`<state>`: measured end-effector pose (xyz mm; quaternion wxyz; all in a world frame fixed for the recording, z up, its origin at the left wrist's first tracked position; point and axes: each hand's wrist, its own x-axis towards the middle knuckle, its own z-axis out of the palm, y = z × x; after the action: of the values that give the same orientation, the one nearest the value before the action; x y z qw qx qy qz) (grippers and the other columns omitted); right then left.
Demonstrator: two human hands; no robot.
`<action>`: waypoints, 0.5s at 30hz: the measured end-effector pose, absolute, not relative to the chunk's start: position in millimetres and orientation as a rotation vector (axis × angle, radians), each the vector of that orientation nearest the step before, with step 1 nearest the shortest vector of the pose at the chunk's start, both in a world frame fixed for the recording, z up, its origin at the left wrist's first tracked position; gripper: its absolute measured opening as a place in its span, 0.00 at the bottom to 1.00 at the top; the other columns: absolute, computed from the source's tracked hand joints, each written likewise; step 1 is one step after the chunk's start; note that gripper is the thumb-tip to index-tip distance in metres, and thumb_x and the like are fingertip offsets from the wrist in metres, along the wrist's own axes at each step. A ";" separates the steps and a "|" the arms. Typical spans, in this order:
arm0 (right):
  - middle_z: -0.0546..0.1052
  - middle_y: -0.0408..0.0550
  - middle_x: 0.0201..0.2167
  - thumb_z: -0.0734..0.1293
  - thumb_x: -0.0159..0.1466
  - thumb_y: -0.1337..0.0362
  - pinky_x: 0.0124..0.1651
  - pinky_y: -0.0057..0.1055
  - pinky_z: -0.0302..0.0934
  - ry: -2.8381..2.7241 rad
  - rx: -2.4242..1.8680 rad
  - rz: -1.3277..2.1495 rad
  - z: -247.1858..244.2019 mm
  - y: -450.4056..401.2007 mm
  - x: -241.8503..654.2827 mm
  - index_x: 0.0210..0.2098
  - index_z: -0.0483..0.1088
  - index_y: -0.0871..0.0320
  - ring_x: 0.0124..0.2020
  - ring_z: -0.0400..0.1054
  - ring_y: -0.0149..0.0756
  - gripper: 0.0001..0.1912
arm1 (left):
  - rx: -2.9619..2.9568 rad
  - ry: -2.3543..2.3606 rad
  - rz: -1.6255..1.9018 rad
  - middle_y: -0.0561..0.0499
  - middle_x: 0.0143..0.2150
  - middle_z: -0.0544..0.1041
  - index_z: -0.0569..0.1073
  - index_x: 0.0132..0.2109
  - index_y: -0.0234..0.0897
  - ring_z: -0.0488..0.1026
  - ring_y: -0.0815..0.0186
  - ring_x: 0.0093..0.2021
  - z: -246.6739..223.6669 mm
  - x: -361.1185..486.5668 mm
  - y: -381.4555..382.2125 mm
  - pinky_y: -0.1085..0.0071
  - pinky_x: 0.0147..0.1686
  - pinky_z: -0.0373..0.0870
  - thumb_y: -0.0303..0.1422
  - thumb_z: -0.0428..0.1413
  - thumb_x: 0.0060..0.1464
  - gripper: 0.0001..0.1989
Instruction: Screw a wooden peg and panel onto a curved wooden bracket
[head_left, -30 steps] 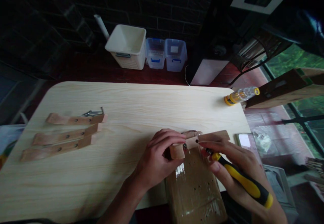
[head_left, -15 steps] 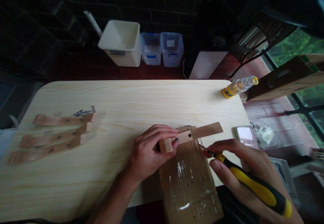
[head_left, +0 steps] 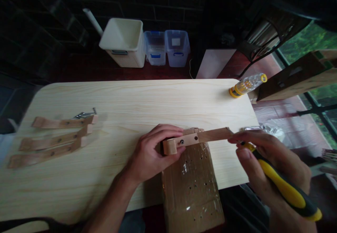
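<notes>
My left hand (head_left: 149, 159) is closed around the block end of a wooden hook strip (head_left: 212, 135), thumb on the near side and fingers on the far side. A screw (head_left: 181, 141) sits in one of the strip's two holes; the other hole is bare. Beneath the strip lies a taped cardboard box (head_left: 191, 194) with several small holes. My right hand (head_left: 265, 166) grips a yellow-and-black screwdriver (head_left: 285, 185), and its index fingertip is at the strip's far right end. The screwdriver's tip is hidden by the fingers.
Three similar wooden strips (head_left: 56, 141) lie at the table's left, with loose screws (head_left: 83, 115) behind them. A clear bottle with yellow ends (head_left: 247, 85) lies at the back right corner. Beyond the table (head_left: 147, 99) stand a white bin (head_left: 122, 43) and two clear boxes (head_left: 177, 48).
My right hand has moved right with the screwdriver, from beside the box to the strip's far end. The strip has turned slightly. My left hand keeps its hold.
</notes>
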<state>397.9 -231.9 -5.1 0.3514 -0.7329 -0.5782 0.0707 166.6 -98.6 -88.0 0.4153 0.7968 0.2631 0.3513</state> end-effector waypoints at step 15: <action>0.84 0.47 0.48 0.72 0.69 0.57 0.48 0.38 0.74 -1.366 -1.991 0.336 -13.1 -225.6 401.2 0.49 0.78 0.50 0.47 0.81 0.42 0.10 | 1.936 0.720 0.887 0.47 0.54 0.83 0.80 0.49 0.40 0.81 0.61 0.54 -94.0 168.1 -105.6 0.59 0.56 0.80 0.26 0.66 0.58 0.12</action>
<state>401.2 -225.6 -13.1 0.3446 -0.7667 -0.5261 0.1293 168.1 -105.6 -94.0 0.4322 0.7767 0.2887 0.3559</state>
